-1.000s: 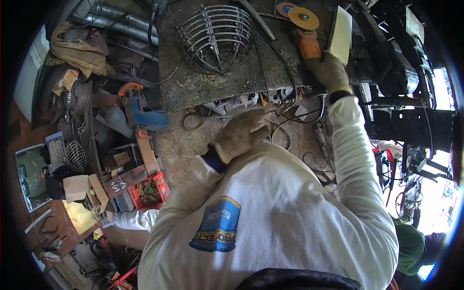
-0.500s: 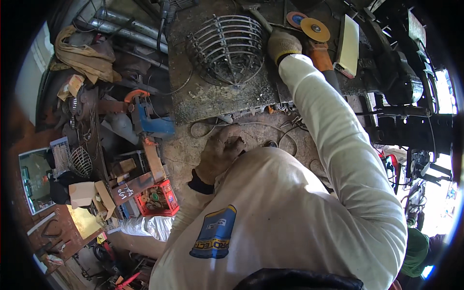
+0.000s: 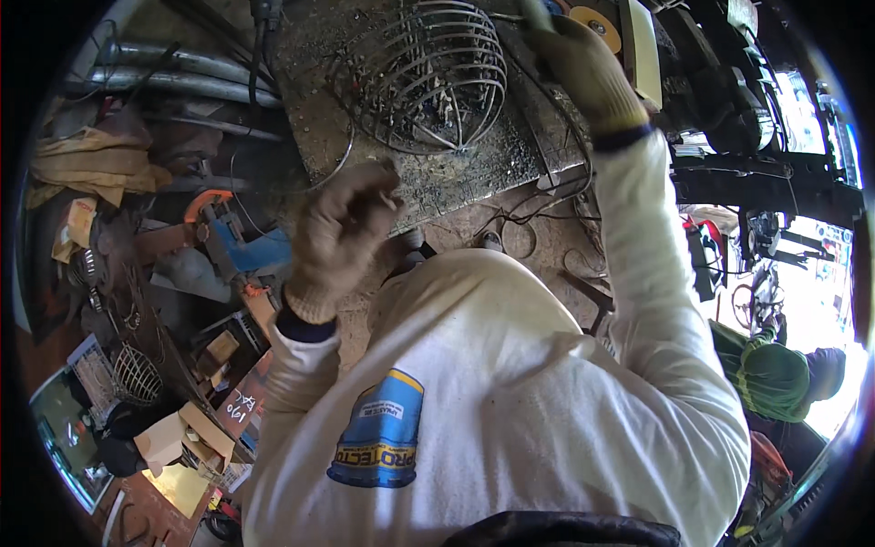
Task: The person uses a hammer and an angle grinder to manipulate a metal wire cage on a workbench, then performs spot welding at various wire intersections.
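A domed cage of welded metal bars (image 3: 437, 77) rests on the worktable. Beyond its right side, my gloved right hand (image 3: 588, 73) is closed round the handle of a hammer (image 3: 536, 13). The tool is blurred, and its head is out of view. My gloved left hand (image 3: 342, 228) hovers by the table's near left edge, apart from the cage. Its fingers curl loosely with a gap to the thumb, and nothing shows between them.
Grit covers the worktable (image 3: 319, 146). An angle grinder's yellow disc (image 3: 597, 29) lies behind my right hand, near a pale box (image 3: 641, 55). Cables (image 3: 529, 214) trail over the floor. At left are a blue vise (image 3: 241, 242) and metal pipes (image 3: 182, 73). A person in green (image 3: 770, 378) is at right.
My left hand has come up and forward from beside my body to the table's edge. My right hand has shifted right with the hammer, whose handle has swung upright. My view has turned slightly.
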Action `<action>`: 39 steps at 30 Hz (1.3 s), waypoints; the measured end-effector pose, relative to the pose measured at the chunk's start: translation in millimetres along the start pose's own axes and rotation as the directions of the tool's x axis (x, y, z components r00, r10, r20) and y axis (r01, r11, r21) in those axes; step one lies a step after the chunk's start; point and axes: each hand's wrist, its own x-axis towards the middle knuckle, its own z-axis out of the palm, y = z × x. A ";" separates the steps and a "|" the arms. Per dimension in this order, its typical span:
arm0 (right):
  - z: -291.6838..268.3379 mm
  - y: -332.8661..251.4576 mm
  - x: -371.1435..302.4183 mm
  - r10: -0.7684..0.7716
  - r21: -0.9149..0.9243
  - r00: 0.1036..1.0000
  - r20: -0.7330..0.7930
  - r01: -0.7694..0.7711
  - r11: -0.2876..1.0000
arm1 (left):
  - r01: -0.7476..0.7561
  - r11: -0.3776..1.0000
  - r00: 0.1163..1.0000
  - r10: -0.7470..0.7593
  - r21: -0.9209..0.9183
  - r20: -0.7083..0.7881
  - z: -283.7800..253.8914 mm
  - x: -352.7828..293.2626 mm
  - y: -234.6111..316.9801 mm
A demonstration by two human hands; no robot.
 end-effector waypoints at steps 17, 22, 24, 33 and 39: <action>10.6 -5.9 -167.8 -0.040 -0.404 0.932 0.361 0.195 0.894 | -0.261 0.105 0.838 0.518 0.960 0.171 -23.3 199.4 15.1; 12.0 -4.4 -175.3 -0.165 -0.391 0.858 0.487 0.383 0.837 | -0.168 0.114 0.845 0.528 0.979 0.083 -18.1 201.5 12.3; 14.1 -2.4 -169.2 -0.431 -0.287 0.767 0.475 0.598 0.748 | -0.158 0.134 0.865 0.496 0.978 0.072 -17.3 200.6 14.3; 14.6 2.7 -136.4 -0.312 -0.441 0.727 0.612 0.641 0.628 | -0.198 0.088 0.827 0.550 0.976 0.118 -15.1 196.2 18.4; 18.7 10.6 -136.2 -0.305 -0.496 0.836 0.456 0.524 0.692 | -0.176 0.232 0.855 0.518 0.957 0.032 -17.5 200.5 11.9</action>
